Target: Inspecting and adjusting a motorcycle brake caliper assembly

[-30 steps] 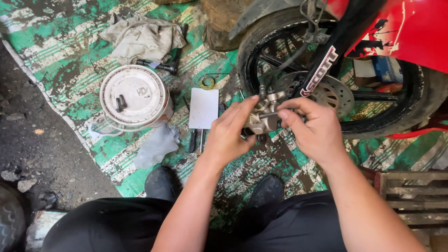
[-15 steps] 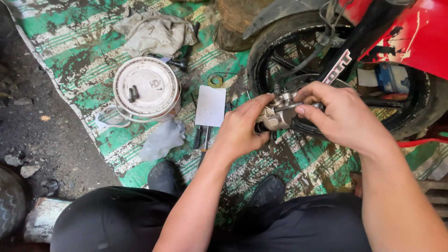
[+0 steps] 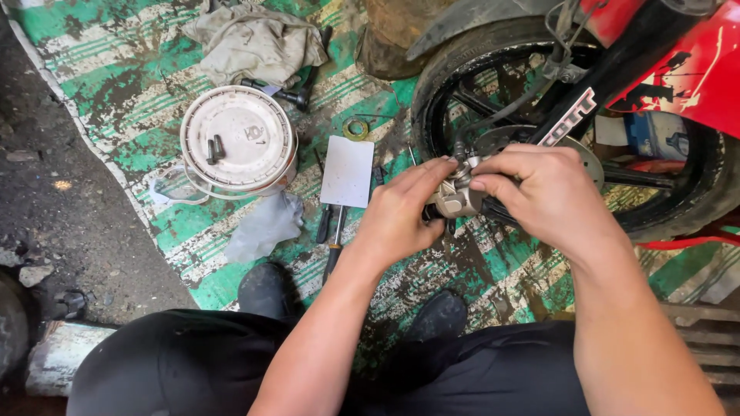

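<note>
So from the head cam I've got both hands on a small grey metal caliper part [image 3: 456, 196], held up right in front of the motorcycle's front wheel [image 3: 493, 69] — left hand [image 3: 401, 212] closed around its left side, right hand [image 3: 543, 196] pinching the top with fingertips. Off to the left on the green mat [image 3: 116, 92] sits a white bucket lid [image 3: 237, 139], with a white card [image 3: 348, 171] between it and my hands.

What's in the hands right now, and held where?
Both hands hold one small grey metal brake part by the front wheel: left hand grips its left side and underside, right hand its top right.
</note>
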